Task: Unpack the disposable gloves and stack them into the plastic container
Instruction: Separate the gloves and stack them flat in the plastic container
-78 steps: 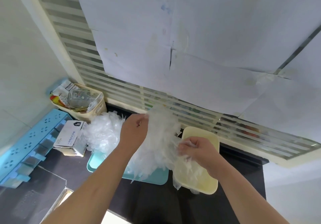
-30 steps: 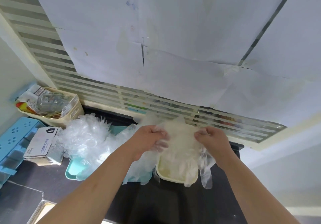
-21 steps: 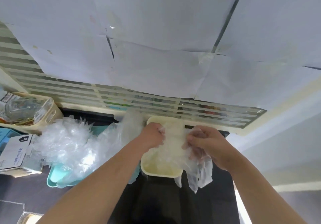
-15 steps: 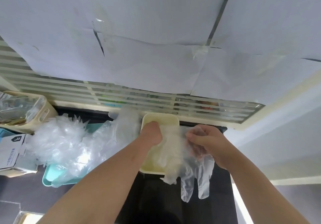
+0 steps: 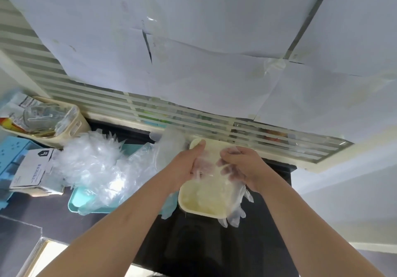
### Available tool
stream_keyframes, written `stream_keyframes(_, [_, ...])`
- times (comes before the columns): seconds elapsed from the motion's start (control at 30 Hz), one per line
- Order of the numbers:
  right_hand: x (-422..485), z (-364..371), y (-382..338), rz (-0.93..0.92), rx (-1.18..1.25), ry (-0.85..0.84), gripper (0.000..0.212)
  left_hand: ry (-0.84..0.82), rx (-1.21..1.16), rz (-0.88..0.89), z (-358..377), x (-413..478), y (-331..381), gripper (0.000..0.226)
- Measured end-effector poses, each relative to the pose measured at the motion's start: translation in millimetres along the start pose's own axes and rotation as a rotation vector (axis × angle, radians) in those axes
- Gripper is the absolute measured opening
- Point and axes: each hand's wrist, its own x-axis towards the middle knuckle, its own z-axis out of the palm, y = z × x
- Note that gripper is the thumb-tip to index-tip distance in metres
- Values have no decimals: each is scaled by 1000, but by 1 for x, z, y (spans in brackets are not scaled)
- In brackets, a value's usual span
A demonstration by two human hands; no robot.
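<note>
At frame centre, the left hand [image 5: 186, 165] and right hand [image 5: 243, 167] both grasp one bunch of clear gloves [image 5: 209, 170] over the one cream plastic container [image 5: 202, 211]. Some glove fingers hang past its lower right rim. Left of it, one teal tray [image 5: 79, 199] carries a glove heap [image 5: 94, 165], too many to count. One cardboard box [image 5: 32, 171] sits at far left.

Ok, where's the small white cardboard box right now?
In the head view the box sits at the far left of the counter, in front of the cream basket and left of the glove pile.
</note>
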Motion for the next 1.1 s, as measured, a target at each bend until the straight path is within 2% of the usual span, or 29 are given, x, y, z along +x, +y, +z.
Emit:
stream_keyframes(0.07, [12,7,1,1,-57,103,27,40,164,44,-6,-8,-6,29])
stream_keyframes(0.17, [19,14,6,-108,-299,351,61,279,404,109,-12,4,-17,9])
stream_keyframes(0.2, [16,14,9,-184,-424,414,63,325,471,113,-13,9,-19,6])
stream_keyframes(0.27, [2,16,16,-334,-616,449,51,363,637,156,-10,21,-21,11])
stream_keyframes(0.33, [-13,20,30,-377,-826,305,35,372,761,191,-3,30,-24,8])
stream_keyframes(0.37, [-19,23,38,-339,-966,188,34,365,817,188,2,35,-25,11])
stream_keyframes(0.43, [-23,31,54,-215,-1202,-30,44,324,959,159,9,42,-29,37])
stream_keyframes(0.5, [-18,39,66,-120,-1333,-127,52,326,985,175,10,40,-31,49])
stream_keyframes(0.57, [-5,48,75,-62,-1389,-147,55,385,915,259,6,28,-30,44])
stream_keyframes(0.7, [32,69,91,110,-1337,-177,62,484,653,407,-13,1,-28,32])
stream_keyframes(0.87, [64,79,104,250,-982,-135,71,503,574,445,-38,-24,-37,26])
stream_keyframes(1.0, [67,85,101,198,-694,-45,67,508,627,447,-60,-35,-46,24])
stream_keyframes(1.1, [58,89,98,100,-747,110,56,629,747,506,-73,-36,-44,14])
